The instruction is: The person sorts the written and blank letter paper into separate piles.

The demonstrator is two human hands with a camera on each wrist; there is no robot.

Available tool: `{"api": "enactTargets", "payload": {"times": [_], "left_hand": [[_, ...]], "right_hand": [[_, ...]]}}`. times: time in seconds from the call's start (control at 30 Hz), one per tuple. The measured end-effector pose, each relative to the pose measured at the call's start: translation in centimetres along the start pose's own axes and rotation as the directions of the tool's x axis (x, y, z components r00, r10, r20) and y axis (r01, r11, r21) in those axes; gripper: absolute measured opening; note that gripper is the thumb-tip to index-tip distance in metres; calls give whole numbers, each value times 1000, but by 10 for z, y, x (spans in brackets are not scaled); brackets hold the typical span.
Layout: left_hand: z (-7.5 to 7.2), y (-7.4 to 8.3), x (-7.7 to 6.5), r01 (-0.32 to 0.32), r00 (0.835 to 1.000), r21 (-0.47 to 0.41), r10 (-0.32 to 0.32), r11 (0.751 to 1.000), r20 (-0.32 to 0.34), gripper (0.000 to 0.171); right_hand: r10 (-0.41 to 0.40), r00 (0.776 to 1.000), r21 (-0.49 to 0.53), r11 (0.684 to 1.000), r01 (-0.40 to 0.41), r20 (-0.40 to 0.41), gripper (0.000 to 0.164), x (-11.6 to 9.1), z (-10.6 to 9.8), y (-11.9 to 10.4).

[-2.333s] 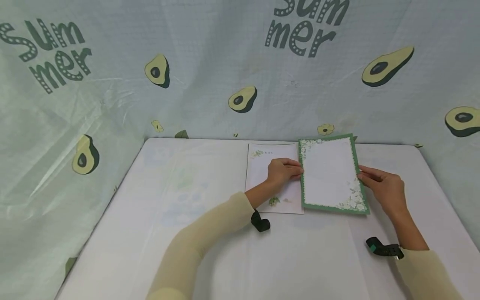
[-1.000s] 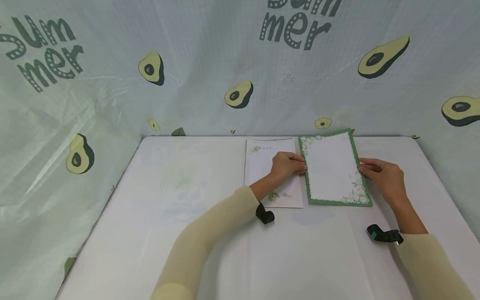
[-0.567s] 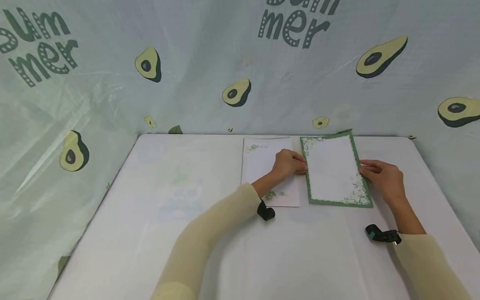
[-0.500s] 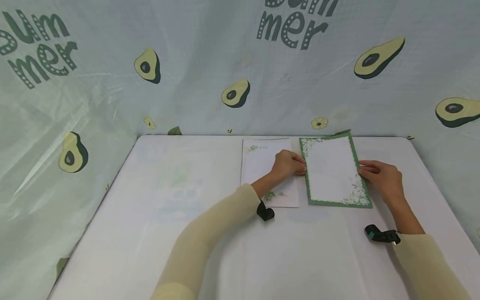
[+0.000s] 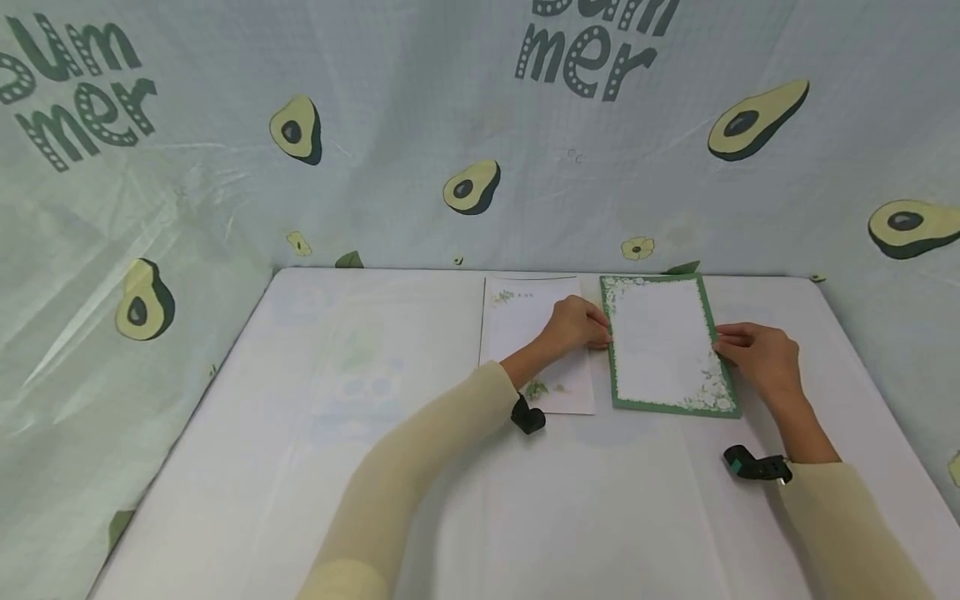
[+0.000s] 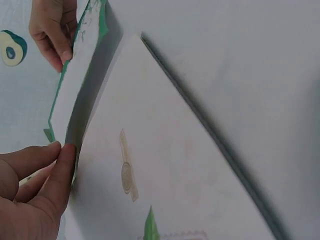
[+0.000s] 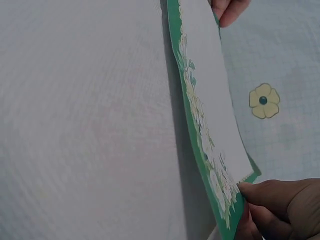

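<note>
A white sheet of paper (image 5: 660, 342) with a green border and white flowers spans the gap between my hands at the back right of the table. My left hand (image 5: 573, 327) pinches its left edge, thumb and fingers bent on it in the left wrist view. On the opposite edge my right hand (image 5: 765, 358) pinches with thumb and fingers. Shadow under the paper (image 7: 200, 135) in the right wrist view shows that edge lifted off the table. Beneath my left hand and forearm lies a pale stack of paper (image 5: 510, 325) printed with small green plants, partly hidden.
White cloth covers the table (image 5: 360, 467). A pale curtain (image 5: 397, 125) with avocado prints and lettering hangs right behind the table's back edge and along the left side. Black wrist cameras (image 5: 756, 465) sit on both wrists.
The top of the green-bordered sheet has come down toward the table's back edge, its top right corner less raised. Both hands keep their hold. The head view has shifted slightly.
</note>
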State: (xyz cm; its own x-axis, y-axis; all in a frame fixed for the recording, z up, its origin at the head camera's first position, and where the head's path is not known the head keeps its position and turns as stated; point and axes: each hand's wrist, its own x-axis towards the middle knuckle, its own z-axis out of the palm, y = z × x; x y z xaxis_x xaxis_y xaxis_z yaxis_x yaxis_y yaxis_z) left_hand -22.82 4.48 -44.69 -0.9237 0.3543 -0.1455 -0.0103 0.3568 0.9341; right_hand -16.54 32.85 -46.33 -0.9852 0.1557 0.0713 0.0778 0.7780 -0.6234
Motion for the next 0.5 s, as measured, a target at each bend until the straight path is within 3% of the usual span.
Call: {"api": "enactTargets", "payload": {"times": [0.2,0.5], "left_hand": [[-8,3,-2,-65,998,164,60,984,30,22],[-42,1,-25,-164,986,149,156,975,61,28]], "right_hand": [[6,1000,-25,1000,-6,5,35,2,-1,0],[-40,999,-38,999,39,-26,32,-7,-2,-17]]}}
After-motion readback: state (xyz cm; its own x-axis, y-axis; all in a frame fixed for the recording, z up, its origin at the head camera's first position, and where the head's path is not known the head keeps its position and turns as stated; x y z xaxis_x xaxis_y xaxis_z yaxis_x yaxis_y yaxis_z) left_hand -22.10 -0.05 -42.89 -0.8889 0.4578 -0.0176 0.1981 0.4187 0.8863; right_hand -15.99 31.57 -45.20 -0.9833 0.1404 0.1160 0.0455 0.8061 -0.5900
